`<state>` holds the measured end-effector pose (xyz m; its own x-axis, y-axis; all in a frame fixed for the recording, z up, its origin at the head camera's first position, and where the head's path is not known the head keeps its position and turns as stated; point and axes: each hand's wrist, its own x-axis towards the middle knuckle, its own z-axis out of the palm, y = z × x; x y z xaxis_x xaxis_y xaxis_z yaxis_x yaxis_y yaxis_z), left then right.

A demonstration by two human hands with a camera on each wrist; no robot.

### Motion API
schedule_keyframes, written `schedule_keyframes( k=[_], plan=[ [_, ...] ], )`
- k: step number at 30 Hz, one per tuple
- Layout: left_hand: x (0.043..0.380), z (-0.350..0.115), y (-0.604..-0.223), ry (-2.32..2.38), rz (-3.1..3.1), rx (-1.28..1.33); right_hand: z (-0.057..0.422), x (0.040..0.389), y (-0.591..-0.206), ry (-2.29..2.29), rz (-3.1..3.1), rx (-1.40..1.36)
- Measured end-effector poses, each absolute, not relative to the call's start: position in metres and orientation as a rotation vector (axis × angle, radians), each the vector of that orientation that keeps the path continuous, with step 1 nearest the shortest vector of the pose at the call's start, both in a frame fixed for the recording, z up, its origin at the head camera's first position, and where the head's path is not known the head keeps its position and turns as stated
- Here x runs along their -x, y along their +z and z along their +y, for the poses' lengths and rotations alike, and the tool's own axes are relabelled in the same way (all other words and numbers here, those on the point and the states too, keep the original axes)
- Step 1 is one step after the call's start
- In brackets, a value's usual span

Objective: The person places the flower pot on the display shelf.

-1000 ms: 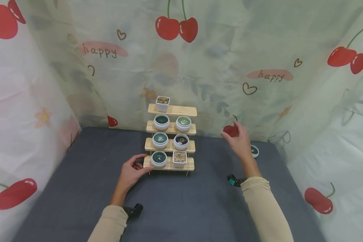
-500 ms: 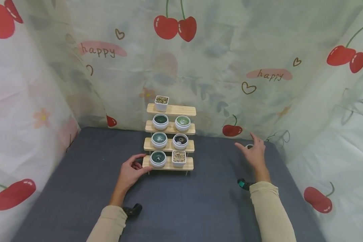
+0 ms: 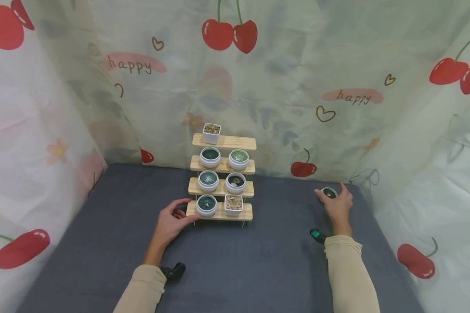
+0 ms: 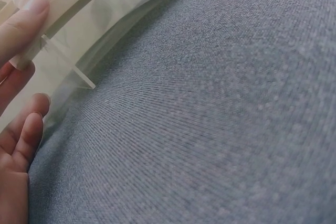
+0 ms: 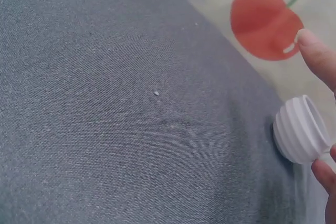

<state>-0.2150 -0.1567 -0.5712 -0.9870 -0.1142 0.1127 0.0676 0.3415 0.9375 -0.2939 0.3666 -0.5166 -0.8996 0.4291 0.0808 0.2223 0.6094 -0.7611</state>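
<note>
A four-tier wooden display stand [image 3: 240, 142] carries several small white pots in the head view. My left hand [image 3: 171, 221] grips the left end of its lowest shelf [image 3: 215, 216]; the left wrist view has the thumb [image 4: 23, 27] on the shelf and other fingers below. At the right back of the table, my right hand [image 3: 338, 209] is spread around a round white pot [image 3: 329, 193] with dark green contents. In the right wrist view this ribbed pot [image 5: 299, 129] stands on the cloth, the thumb [image 5: 317, 59] apart from it and a fingertip close to its rim.
Square pots with grainy filling stand on the top shelf [image 3: 211, 133] and the bottom shelf; round pots [image 3: 209, 157] fill the tiers between. A dark grey cloth [image 3: 258, 261] covers the table. A cherry-printed curtain [image 3: 282, 87] hangs behind and at both sides.
My right hand has moved right, away from the stand, and come down around the round white pot at the right back. My left hand has stayed at the lowest shelf.
</note>
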Motion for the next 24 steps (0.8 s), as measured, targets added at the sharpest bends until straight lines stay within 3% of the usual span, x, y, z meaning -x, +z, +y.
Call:
schedule_keyframes(
  k=[24],
  plan=[
    [0.215,-0.157,-0.571,-1.722,-2.443,-0.067,0.386,0.305,-0.544,1.230,-2.595,0.641]
  ],
)
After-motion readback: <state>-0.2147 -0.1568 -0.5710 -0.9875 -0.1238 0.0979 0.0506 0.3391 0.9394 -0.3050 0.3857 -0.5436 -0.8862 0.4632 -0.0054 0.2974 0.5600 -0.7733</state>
